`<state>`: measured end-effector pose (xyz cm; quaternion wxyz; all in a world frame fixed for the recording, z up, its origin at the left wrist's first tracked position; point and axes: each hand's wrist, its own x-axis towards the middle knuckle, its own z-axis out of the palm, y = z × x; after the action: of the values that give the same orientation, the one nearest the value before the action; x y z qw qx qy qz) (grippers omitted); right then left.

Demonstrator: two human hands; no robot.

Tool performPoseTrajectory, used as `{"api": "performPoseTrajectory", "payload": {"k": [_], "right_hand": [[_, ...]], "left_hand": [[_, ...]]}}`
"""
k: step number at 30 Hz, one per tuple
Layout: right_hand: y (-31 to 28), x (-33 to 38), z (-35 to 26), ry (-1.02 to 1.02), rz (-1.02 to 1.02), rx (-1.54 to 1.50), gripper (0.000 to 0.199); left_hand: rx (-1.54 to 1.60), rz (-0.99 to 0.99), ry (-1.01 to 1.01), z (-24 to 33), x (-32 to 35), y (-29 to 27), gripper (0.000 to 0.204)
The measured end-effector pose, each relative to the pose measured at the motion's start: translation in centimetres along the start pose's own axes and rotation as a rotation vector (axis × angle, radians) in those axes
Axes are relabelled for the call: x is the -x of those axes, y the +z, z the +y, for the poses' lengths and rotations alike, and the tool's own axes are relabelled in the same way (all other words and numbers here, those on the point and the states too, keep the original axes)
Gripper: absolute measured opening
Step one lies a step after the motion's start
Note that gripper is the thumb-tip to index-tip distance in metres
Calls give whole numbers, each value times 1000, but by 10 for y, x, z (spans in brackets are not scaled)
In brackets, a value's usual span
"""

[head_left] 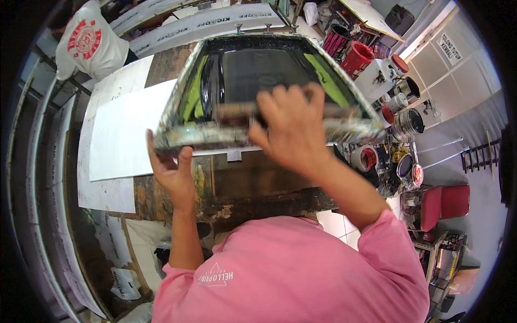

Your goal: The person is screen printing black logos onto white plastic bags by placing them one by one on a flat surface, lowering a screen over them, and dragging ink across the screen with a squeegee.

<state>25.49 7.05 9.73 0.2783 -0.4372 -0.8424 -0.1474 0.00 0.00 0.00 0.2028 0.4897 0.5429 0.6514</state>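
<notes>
Pink sleeves are seen lowest, both forearms raised. A screen-printing frame, black with ink, is held tilted above the stained surface, likely kept off the white sheets. Its near left corner is clasped by the left hand; the right hand is closed over a squeegee. Paint cans stand beyond.

A worn wooden table fills the middle, with white sheets lying on its left part. On the right stand paint cans and a red bucket (all crowded together), near a red chair on the pale floor. Light wall panels rise behind.
</notes>
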Motion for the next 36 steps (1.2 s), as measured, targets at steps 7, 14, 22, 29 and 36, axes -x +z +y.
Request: {"api": "performPoseTrajectory", "payload": {"k": [7, 14, 22, 29, 36], "right_hand": [[-42, -115, 32, -109, 163, 27, 41], [-78, -150, 14, 139, -44, 95, 49], [-76, -148, 14, 118, 27, 36, 46], [-71, -142, 29, 38, 42, -80, 46], [-72, -137, 35, -29, 55, -127, 49]], "left_hand": [[-1105, -399, 55, -58, 8, 18, 118], [-1289, -653, -180, -78, 41, 32, 122], [-1356, -563, -193, -76, 48, 33, 125], [-1252, -589, -177, -71, 46, 38, 133], [-756, -226, 24, -29, -9, 80, 82]]}}
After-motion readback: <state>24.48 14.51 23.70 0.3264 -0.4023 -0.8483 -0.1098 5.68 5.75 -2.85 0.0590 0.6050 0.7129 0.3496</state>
